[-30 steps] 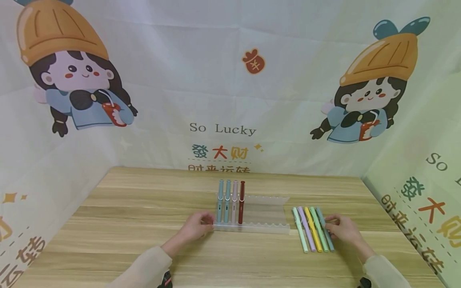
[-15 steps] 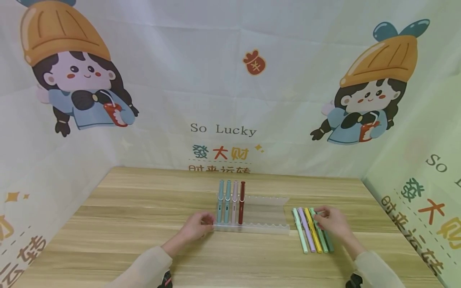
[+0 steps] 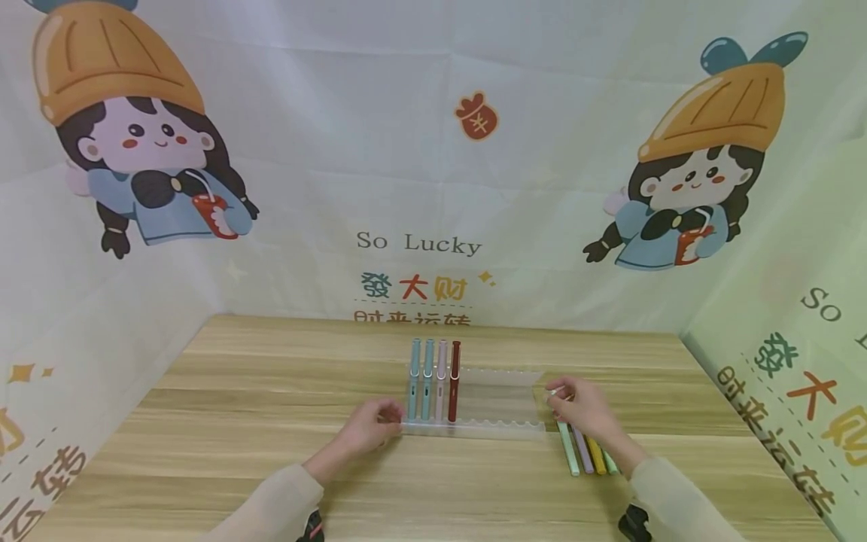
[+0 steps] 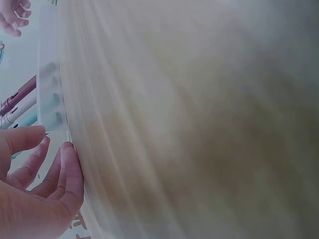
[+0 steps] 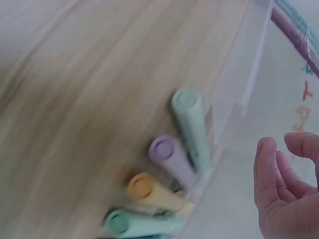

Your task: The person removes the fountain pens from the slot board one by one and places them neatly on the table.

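A clear pen rack (image 3: 501, 430) with scalloped edges lies mid-table. Two light-blue pens (image 3: 426, 388), one pale pink pen (image 3: 442, 388) and one dark red pen (image 3: 454, 388) rest in its left part. My left hand (image 3: 369, 427) holds the rack's left front corner between thumb and fingers. To the right of the rack lie loose pens: a mint pen (image 3: 569, 452), a purple pen (image 5: 172, 159), a yellow pen (image 5: 154, 191) and a green pen (image 5: 137, 224). Over their far ends hovers my right hand (image 3: 582, 406), thumb and fingers apart, partly hiding them. A fifth, blue pen is mostly hidden.
The wooden table (image 3: 237, 421) spreads around the rack. A white printed cloth (image 3: 420, 150) rises behind it and at both sides.
My right hand has moved left across the loose pens, from beside the blue pen to the mint pen's far end. My left hand stays at the rack's corner.
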### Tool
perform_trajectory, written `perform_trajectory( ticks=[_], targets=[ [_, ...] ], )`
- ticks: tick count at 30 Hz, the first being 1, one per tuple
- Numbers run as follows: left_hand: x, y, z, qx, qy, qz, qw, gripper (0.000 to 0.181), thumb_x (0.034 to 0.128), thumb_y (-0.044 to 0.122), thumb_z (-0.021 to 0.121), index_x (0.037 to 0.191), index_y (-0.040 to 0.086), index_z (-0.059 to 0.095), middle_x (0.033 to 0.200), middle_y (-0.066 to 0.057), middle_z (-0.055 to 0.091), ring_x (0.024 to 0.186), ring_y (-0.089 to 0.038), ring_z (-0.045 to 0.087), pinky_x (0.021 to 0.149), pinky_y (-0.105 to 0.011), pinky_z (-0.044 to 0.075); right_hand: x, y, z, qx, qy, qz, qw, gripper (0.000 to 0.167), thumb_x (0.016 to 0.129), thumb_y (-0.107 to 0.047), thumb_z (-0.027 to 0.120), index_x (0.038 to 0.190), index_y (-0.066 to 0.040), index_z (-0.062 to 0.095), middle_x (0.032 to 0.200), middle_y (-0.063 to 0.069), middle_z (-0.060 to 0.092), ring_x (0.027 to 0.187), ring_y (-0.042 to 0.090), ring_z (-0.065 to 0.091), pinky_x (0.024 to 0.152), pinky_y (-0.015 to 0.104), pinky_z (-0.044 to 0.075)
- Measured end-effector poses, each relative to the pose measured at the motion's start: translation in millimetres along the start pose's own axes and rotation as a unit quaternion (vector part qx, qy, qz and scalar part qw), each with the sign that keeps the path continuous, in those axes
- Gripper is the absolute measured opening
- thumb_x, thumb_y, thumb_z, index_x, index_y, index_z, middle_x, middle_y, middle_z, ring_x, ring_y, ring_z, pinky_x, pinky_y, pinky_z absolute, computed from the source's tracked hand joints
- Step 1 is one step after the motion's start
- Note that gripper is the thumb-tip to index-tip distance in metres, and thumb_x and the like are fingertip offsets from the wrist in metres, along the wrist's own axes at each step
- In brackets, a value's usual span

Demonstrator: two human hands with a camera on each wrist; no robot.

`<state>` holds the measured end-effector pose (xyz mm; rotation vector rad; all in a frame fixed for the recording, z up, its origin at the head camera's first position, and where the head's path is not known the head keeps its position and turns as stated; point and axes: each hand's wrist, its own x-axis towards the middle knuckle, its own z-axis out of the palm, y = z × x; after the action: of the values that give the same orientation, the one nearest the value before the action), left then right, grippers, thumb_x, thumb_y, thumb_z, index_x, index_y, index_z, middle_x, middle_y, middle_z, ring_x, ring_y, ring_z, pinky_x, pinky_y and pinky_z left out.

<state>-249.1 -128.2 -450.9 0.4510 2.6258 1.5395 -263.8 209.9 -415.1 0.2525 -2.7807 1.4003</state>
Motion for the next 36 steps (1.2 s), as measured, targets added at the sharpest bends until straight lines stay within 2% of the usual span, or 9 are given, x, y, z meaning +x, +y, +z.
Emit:
perform_trajectory(
  ticks=[9, 19, 23, 27, 32, 36],
  targets=[
    [1.3, -2.2, 0.3, -0.003, 0.003, -0.003, 1.0000, 0.013, 0.0787, -0.004, 0.057, 0.091, -0.005, 0.056, 0.081, -0.007, 0.055, 0.069, -0.016, 0.050, 0.050, -0.029, 0.045, 7.6, -14, 24, 0.028, -0.021, -0.052, 0.9980, 0.022, 0.078, 0.004, 0.053, 0.099, 0.009, 0.056, 0.074, 0.013, 0.058, 0.062, 0.027, 0.059, 0.054, 0.030, 0.050],
    [1.0, -1.3, 0.4, 0.004, 0.003, -0.005, 1.0000, 0.013, 0.0793, -0.004, 0.057, 0.092, -0.005, 0.056, 0.082, -0.007, 0.055, 0.073, -0.019, 0.052, 0.052, -0.029, 0.045, 8.3, -27, 49, 0.029, -0.026, -0.082, 0.9959, 0.019, 0.079, 0.001, 0.055, 0.097, 0.006, 0.057, 0.073, 0.011, 0.060, 0.064, 0.023, 0.059, 0.054, 0.026, 0.049],
    [1.0, -0.6, 0.3, 0.007, 0.003, -0.003, 1.0000, 0.013, 0.0789, -0.004, 0.057, 0.091, -0.005, 0.056, 0.082, -0.007, 0.055, 0.073, -0.020, 0.052, 0.053, -0.029, 0.045, 10.9, -31, 59, 0.015, -0.010, -0.104, 0.9944, 0.018, 0.078, 0.002, 0.057, 0.095, 0.005, 0.058, 0.074, 0.008, 0.061, 0.065, 0.020, 0.058, 0.053, 0.026, 0.047],
    [1.7, -0.9, 0.5, 0.007, 0.004, -0.006, 0.9999, 0.012, 0.0789, -0.004, 0.057, 0.091, -0.004, 0.056, 0.082, -0.007, 0.055, 0.073, -0.019, 0.052, 0.053, -0.028, 0.045, 14.2, -34, 71, 0.016, 0.014, -0.102, 0.9945, 0.017, 0.077, 0.002, 0.060, 0.094, 0.003, 0.060, 0.077, 0.006, 0.062, 0.070, 0.018, 0.058, 0.057, 0.026, 0.047],
    [1.9, -1.9, 0.7, 0.008, 0.003, -0.006, 1.0000, 0.012, 0.0791, -0.004, 0.057, 0.091, -0.004, 0.057, 0.081, -0.007, 0.055, 0.073, -0.019, 0.052, 0.053, -0.028, 0.045, 17.1, -39, 84, 0.058, 0.030, -0.099, 0.9930, 0.020, 0.076, 0.004, 0.061, 0.095, 0.005, 0.059, 0.082, 0.013, 0.063, 0.072, 0.022, 0.059, 0.062, 0.028, 0.049],
    [1.8, -2.7, 0.7, 0.005, 0.003, -0.005, 1.0000, 0.012, 0.0792, -0.004, 0.057, 0.091, -0.004, 0.056, 0.082, -0.007, 0.055, 0.073, -0.019, 0.052, 0.054, -0.029, 0.045, 18.9, -43, 92, 0.080, 0.048, -0.093, 0.9913, 0.021, 0.075, 0.004, 0.062, 0.097, 0.005, 0.058, 0.085, 0.014, 0.063, 0.074, 0.022, 0.060, 0.064, 0.027, 0.049]
  ],
)
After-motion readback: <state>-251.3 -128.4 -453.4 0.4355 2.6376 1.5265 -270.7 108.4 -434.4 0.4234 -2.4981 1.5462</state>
